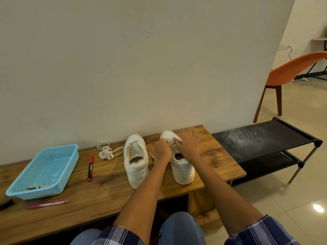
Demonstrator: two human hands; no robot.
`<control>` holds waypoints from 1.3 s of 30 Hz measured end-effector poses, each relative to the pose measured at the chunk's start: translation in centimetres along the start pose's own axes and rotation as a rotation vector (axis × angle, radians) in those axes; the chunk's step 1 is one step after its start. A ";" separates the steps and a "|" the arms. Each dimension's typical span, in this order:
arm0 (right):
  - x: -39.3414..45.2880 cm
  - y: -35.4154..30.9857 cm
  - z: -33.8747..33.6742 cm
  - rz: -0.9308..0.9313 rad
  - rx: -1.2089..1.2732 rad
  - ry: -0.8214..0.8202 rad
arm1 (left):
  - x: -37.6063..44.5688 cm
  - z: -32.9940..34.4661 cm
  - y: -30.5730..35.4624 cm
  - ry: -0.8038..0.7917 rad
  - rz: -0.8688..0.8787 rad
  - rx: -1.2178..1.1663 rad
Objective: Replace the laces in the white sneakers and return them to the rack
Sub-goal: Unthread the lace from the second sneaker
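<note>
Two white leather low-top sneakers stand on the brown wood-grain table (109, 191), heels toward the person and toes toward the pale wall, which puts the eyelet rows within easy reach of both arms. The right sneaker (182, 167) is the one being worked on. The left hand (161, 150) is curled in a clenched pinch on a cream lace at that sneaker's eyelets, and the right hand (187, 144) lies over the sneaker's forefoot with its fingers bent down onto the lace area; its grip appears to be grasping the lace as well, though the fingertips are too blurred to be sure. A loose lace end (153, 157) hangs out just left of this sneaker, under the left wrist.

The left sneaker (135, 161) stands just left of the right sneaker, with no lace visible in its eyelets, likely waiting its turn. Further left of it lies a bundled cream lace (108, 151), placed near for that job. Beyond that bundle lies a red and black marker pen (90, 167), then a light blue perforated plastic basket (44, 171) holding what look like discarded laces. A pink pen (47, 204) lies in front of the basket.

To the right of the right sneaker, past the table's end, stands the black fabric two-tier shoe rack (265, 140), dusty on top, close enough to take the pair once both are laced
</note>
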State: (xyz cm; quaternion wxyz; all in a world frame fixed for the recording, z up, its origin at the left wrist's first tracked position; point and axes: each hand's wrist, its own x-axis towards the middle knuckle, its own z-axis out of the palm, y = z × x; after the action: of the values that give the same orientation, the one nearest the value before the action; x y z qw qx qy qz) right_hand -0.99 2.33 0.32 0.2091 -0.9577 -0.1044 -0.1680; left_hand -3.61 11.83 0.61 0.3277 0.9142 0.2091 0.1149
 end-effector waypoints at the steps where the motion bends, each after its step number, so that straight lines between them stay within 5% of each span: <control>1: 0.2 0.0 0.3 -0.042 -0.044 -0.132 | 0.1 0.1 -0.1 -0.002 -0.002 -0.009; 3: 0.4 0.1 0.4 -0.059 0.023 -0.192 | 0.2 0.3 -0.2 0.000 0.004 -0.011; 7: 0.1 0.8 0.3 0.196 0.273 0.244 | 0.2 0.2 -0.1 0.001 0.012 0.024; 9: 0.0 1.1 0.3 0.261 0.308 0.336 | 0.3 0.3 0.0 -0.007 0.013 0.016; 14: 0.7 0.8 1.5 -0.074 0.147 -0.123 | 0.4 0.5 -0.1 -0.010 0.004 0.007; 16: 1.1 0.9 1.6 -0.084 0.186 -0.166 | 0.5 0.7 -0.2 -0.008 0.004 0.007; 20: 0.4 1.1 0.8 0.219 0.413 0.319 | 0.5 0.6 -0.3 -0.007 0.006 0.012; 22: 0.0 1.2 0.5 0.303 0.450 0.428 | 0.5 0.7 -0.2 -0.013 0.007 0.022; 24: 0.0 0.9 0.3 0.266 0.368 0.360 | 0.4 0.7 -0.2 -0.013 0.007 0.015; 29: 0.3 0.7 0.9 -0.014 0.108 -0.119 | 0.7 1.1 -0.3 -0.022 0.003 -0.003; 31: 0.6 0.7 1.3 -0.044 0.067 -0.142 | 0.7 1.1 -0.3 -0.026 -0.003 -0.014; 33: 0.6 0.5 1.0 -0.031 0.154 0.029 | 0.7 1.0 -0.4 -0.024 0.002 -0.006; 37: 0.9 1.0 -0.9 0.310 0.605 0.570 | 0.6 0.7 -0.5 -0.033 0.012 -0.015; 39: 1.6 1.6 -1.7 0.417 0.727 0.685 | 0.7 0.8 -0.5 -0.031 0.010 -0.030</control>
State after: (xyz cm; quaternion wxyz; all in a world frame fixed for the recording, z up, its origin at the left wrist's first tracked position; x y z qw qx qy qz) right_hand 0.45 0.35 1.79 0.5779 -0.7145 0.1105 -0.3785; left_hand -2.89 12.05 -0.26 0.3439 0.9119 0.1977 0.1054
